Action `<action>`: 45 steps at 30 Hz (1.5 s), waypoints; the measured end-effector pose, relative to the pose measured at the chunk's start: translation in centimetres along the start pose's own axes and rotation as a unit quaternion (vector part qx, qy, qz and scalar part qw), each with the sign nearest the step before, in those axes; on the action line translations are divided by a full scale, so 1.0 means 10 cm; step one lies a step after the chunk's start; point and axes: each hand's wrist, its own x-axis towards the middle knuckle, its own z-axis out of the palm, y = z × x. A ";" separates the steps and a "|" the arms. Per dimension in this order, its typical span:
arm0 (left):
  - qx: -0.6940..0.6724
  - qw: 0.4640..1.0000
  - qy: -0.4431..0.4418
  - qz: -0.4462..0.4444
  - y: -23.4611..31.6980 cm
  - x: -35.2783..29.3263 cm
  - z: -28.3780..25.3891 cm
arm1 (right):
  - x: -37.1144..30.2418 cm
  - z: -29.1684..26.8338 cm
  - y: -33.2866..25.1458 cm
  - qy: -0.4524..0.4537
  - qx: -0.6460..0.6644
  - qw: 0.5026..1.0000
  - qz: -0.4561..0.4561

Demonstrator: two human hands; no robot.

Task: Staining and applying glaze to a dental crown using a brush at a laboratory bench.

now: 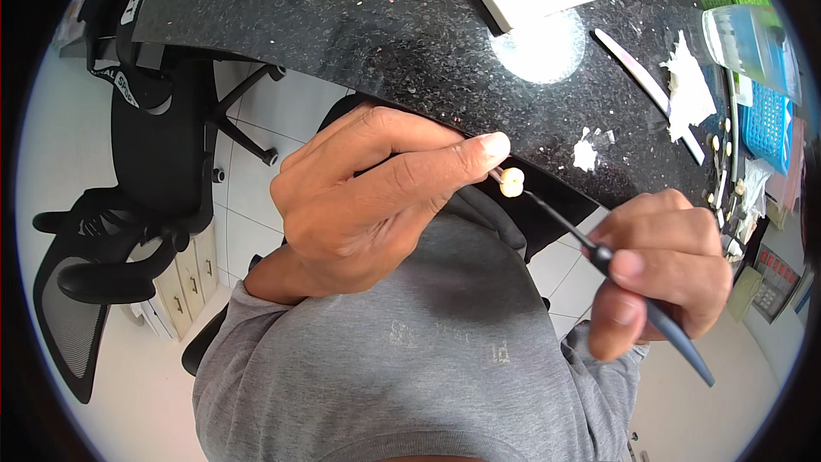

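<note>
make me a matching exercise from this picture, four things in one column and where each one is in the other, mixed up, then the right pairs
Things
1. small yellowish piece
2. thin-tipped tool
3. blue basket
4. black office chair

Places
A. near the right edge of the picture
B. gripped in the right hand
C. at the left side of the picture
D. at the end of a short thin stem held by the left hand

Right pairs: 1-D, 2-B, 3-A, 4-C
</note>
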 end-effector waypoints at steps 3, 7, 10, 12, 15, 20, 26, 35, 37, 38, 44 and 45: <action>-0.020 1.000 0.005 0.003 0.02 0.04 0.02 | -0.06 -0.15 -0.16 0.062 -0.024 0.998 0.021; -0.024 0.998 0.048 -0.028 0.07 0.07 0.05 | -0.16 -0.30 -0.17 0.268 -0.204 0.939 0.063; -0.045 0.998 0.034 -0.040 0.06 0.03 0.03 | -0.17 -0.49 -0.20 0.242 -0.252 0.929 0.119; -0.041 0.996 0.053 -0.054 0.05 -0.01 0.03 | -0.17 -0.48 -0.16 0.202 -0.254 0.936 0.136; -0.036 0.997 0.047 -0.043 0.05 0.04 0.04 | -0.14 -0.49 -0.20 0.147 -0.311 0.927 0.148; -0.067 0.995 0.067 -0.021 0.02 0.02 0.08 | -0.16 -0.50 -0.20 0.092 -0.323 0.930 0.150; -0.086 0.994 0.071 -0.022 0.01 -0.01 0.11 | -0.32 -0.55 -0.25 0.225 -0.243 0.940 0.088; -0.079 0.994 0.078 -0.019 0.00 0.00 0.10 | -0.35 -0.42 -0.23 0.180 -0.273 0.935 0.139; -0.080 0.993 0.081 -0.006 0.00 0.03 0.10 | -0.37 -0.44 -0.25 0.230 -0.210 0.942 0.127; -0.081 0.993 0.077 -0.025 0.02 0.03 0.10 | -0.36 -0.48 -0.25 0.234 -0.215 0.941 0.113; -0.078 0.993 0.074 -0.053 0.04 -0.03 0.06 | 0.04 -0.57 -0.17 0.228 -0.079 0.963 0.117; -0.081 0.991 0.074 -0.076 0.06 -0.03 0.05 | 0.12 -0.59 -0.12 0.221 -0.060 0.966 0.121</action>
